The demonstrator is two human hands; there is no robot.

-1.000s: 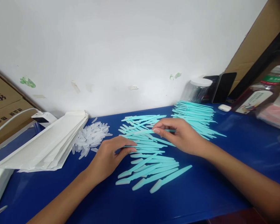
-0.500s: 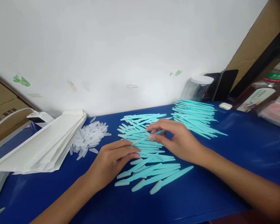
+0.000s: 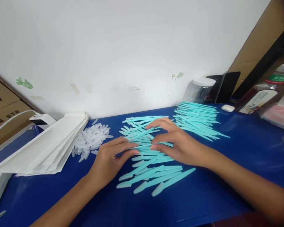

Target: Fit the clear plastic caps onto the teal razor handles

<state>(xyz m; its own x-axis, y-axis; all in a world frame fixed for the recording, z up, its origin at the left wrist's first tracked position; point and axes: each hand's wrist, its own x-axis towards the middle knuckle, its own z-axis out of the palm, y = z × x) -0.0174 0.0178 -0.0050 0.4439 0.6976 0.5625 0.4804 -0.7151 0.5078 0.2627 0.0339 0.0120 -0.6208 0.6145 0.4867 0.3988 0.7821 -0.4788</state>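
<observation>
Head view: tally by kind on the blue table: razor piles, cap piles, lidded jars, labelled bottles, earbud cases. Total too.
Turquoise razor piles: 2
Translucent white cap pile: 1
White-lidded clear jar: 1
Labelled bottle: 1
White earbud case: 1
Total: 6 (piles counted whole; pieces overlap too much to count singly)

Razors (image 3: 144, 147) smooth, matt plastic; small pieces (image 3: 91, 138) translucent plastic; tabletop (image 3: 97, 205) smooth, glossy; box (image 3: 7, 108) cardboard.
</observation>
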